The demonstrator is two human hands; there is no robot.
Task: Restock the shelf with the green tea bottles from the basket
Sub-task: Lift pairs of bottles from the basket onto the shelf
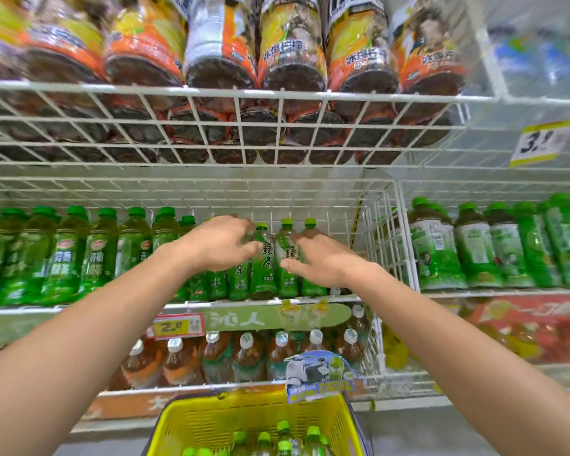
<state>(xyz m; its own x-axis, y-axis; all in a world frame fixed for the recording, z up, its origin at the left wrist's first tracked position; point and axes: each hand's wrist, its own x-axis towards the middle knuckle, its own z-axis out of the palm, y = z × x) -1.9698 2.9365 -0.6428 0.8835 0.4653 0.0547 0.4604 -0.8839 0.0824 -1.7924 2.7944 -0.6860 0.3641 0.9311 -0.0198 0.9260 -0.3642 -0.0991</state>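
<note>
Green tea bottles [264, 268] with light green caps stand in a wire shelf bay [379, 232] at mid height. My left hand [218, 243] reaches in from the left, its fingers curled round the shoulder of one of these bottles. My right hand [320, 260] comes in from the right and holds the neighbouring bottle [285, 245] between thumb and fingers. Both hands are blurred. Below, the yellow basket [211, 422] holds several more green tea bottles [283, 434], caps up.
Other green bottles [63, 258] fill the shelf to the left and more [474, 251] fill the bay to the right. The wire shelf above [211, 126] carries orange-labelled bottles. Brown tea bottles [247, 357] stand on the shelf below, behind a price tag [175, 326].
</note>
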